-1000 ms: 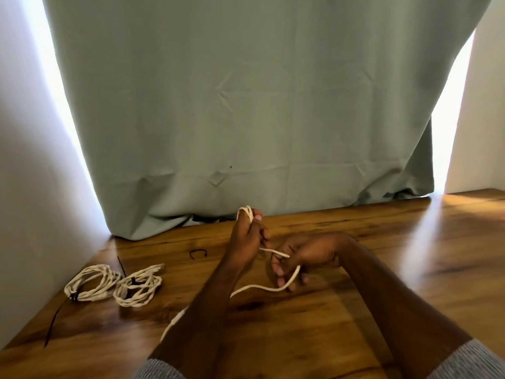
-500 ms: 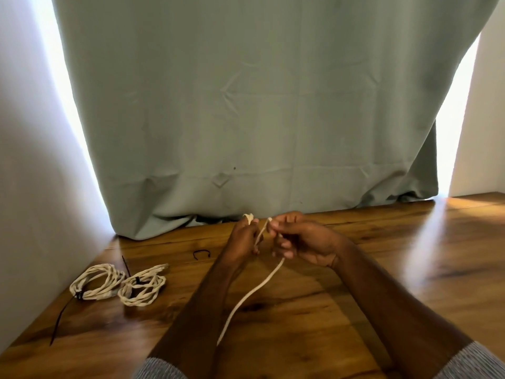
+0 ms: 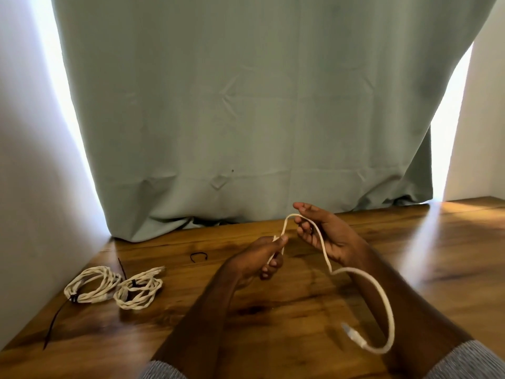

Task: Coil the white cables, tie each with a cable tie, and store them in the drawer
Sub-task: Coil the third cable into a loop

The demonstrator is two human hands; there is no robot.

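At the far left of the frame, low on the table (image 3: 451,242), a black tie (image 3: 56,322) trails from the first coil (image 3: 91,285), which lies flat with a dark band at its lower left. Just beside it to the right, touching or nearly so, lies a second coil (image 3: 139,291), bound with a dark tie near its middle. A thin black tie (image 3: 122,268) rises between the two coils. Farther right and nearer the curtain (image 3: 246,105), a small black loop (image 3: 198,256) lies alone on the wood.

In the lower middle of the frame, the left hand (image 3: 259,261) has its fingers curled, thumb and forefinger pinching the cable (image 3: 382,296) at its upper edge; a short run of cable shows below, against the curled fingers. From that pinch the cable climbs up and right in a narrow arch to the right hand (image 3: 325,236), which is held palm up, fingers loosely bent and spread. The cable passes over those fingers and across the palm; whether any finger pinches it I cannot tell. From the heel of that hand the cable drops, swings right in a wide loop over the right forearm, and ends at the lower right in a blurred plug (image 3: 354,335) hanging above the table.

Grey sleeves (image 3: 464,362) show at the bottom edge.
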